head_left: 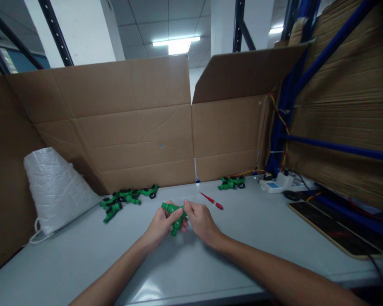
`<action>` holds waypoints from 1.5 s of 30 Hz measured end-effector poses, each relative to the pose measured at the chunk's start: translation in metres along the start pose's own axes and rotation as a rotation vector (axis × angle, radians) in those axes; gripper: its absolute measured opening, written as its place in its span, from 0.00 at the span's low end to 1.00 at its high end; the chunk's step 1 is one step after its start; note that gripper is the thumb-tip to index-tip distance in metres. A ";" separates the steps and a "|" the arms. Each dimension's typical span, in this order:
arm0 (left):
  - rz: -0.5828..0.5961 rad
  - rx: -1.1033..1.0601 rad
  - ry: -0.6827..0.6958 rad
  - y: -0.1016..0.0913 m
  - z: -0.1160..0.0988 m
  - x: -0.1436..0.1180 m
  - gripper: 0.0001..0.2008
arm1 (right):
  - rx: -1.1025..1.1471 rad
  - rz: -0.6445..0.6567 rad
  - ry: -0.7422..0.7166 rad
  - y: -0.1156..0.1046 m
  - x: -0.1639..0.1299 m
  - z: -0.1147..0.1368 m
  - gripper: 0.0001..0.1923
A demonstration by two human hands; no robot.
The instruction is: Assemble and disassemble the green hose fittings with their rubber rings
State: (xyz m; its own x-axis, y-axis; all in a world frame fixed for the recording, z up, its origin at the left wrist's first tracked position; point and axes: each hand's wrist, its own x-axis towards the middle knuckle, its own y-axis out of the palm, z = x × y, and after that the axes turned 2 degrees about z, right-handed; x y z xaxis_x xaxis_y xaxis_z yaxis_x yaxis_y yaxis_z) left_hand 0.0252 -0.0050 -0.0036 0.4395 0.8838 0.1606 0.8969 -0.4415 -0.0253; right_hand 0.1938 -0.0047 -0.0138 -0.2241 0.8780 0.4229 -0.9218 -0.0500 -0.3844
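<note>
Your left hand (159,224) and right hand (200,221) both close their grip on one green fitting (175,216), held just above the counter (242,238) at centre so both thumbs can work it. A pile of green fittings (124,199) lies far left, a red screwdriver (212,201) just beyond your right hand.

Red screwdriver (212,200), white bag (55,187), cardboard walls (130,127), power strip (276,185).

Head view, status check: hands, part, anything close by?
Left hand and right hand both shut on green fitting. Red screwdriver just beyond. More green fittings piled left.
</note>
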 end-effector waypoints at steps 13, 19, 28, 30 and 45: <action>-0.081 -0.100 -0.017 -0.010 -0.005 0.003 0.24 | -0.115 -0.010 -0.224 -0.013 0.002 0.003 0.09; -0.214 0.078 0.053 -0.020 0.006 0.008 0.24 | -0.120 0.033 -0.245 -0.012 0.005 -0.007 0.10; -0.206 0.156 0.068 -0.021 0.002 0.008 0.25 | -0.050 0.019 -0.236 -0.013 0.006 -0.002 0.08; -0.208 0.165 0.069 -0.021 0.000 0.007 0.24 | -0.050 0.019 -0.250 -0.013 0.006 -0.001 0.07; -0.184 0.067 -0.024 -0.025 0.004 0.008 0.26 | -0.094 0.040 -0.455 -0.012 0.006 0.000 0.16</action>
State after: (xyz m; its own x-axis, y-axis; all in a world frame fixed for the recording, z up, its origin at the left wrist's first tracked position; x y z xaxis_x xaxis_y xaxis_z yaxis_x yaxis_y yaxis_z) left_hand 0.0068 0.0132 -0.0059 0.2679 0.9524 0.1451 0.9632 -0.2613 -0.0634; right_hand 0.2033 0.0012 -0.0071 -0.3943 0.5769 0.7154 -0.8815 -0.0176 -0.4718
